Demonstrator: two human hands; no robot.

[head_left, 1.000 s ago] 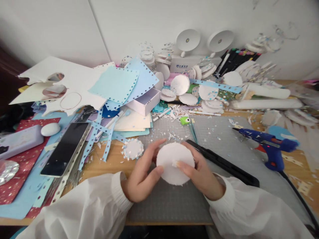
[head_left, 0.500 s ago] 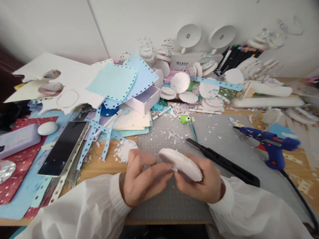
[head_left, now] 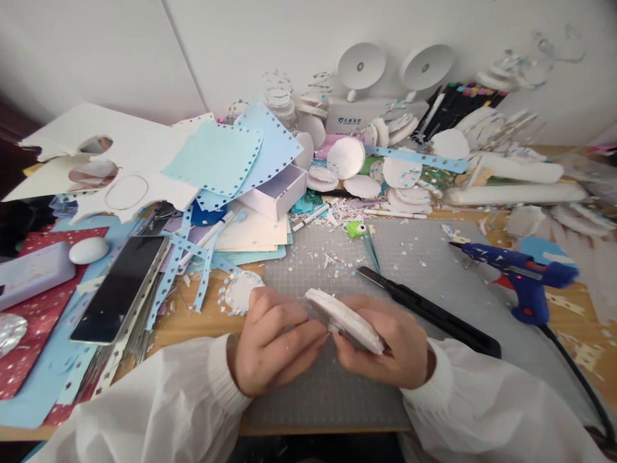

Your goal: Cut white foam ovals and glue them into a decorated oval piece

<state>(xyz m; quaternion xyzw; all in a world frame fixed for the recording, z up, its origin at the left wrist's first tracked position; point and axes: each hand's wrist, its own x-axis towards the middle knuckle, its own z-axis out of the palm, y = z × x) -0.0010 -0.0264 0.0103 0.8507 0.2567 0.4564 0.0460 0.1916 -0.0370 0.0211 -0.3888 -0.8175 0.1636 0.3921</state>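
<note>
A thick white round disc [head_left: 344,316] with a rough edge is held tilted above the cutting mat by my right hand [head_left: 390,344], its thumb on the near face and its fingers behind. My left hand [head_left: 282,344] is closed, its fingertips pinched together against the disc's near face. A small white bit shows by those fingertips, too small to name. Beyond the hands lies a black utility knife [head_left: 429,312], and tweezers with a green frog-like head [head_left: 357,229] rest farther back. Left of the disc is a white paper circle [head_left: 245,292] ringed with pale blue bits.
A blue hot glue gun [head_left: 523,267] with its cord lies at the right on the grey cutting mat [head_left: 328,402]. A phone [head_left: 120,289] and punched paper strips are at the left. White discs, an open lilac box [head_left: 274,199] and markers [head_left: 457,106] crowd the back.
The disc has turned slightly more edge-on in my right hand. My left fingers have drawn closer together at its near face. The whole view has shifted slightly.
</note>
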